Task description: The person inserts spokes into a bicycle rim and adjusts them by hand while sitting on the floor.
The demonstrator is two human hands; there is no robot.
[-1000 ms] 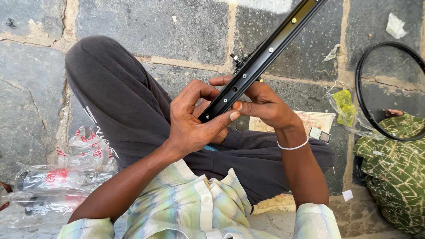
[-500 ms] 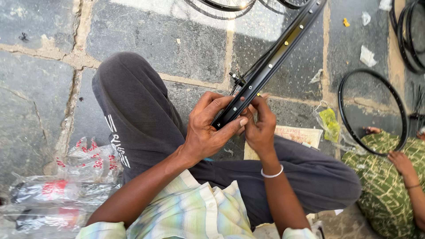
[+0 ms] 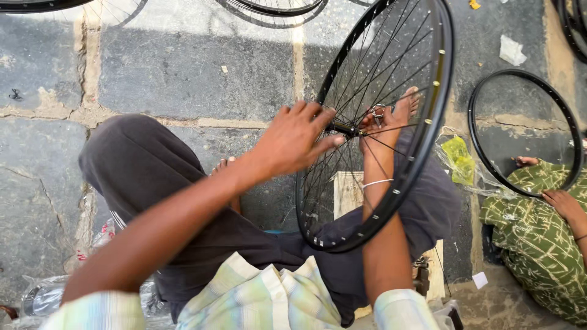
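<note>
There is only one view, from a camera on the person's head, and it looks almost straight down at the lap and the stone floor (image 3: 183, 67). It is near: the spoked wheel (image 3: 428, 122) fills the frame from centre to 1 o'clock, with the left hand (image 3: 293, 140) at centre. A neighbour's green clothing (image 3: 532, 238) enters at 4 o'clock.

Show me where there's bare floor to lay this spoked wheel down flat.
Freest: the stone slabs ahead-left, between the bent knee and the wheels along the top edge. Crowded: right of the spoked wheel lie a bare rim, a yellow-green bag and a co-worker's hand; plastic bottles fill the lower left.
</note>
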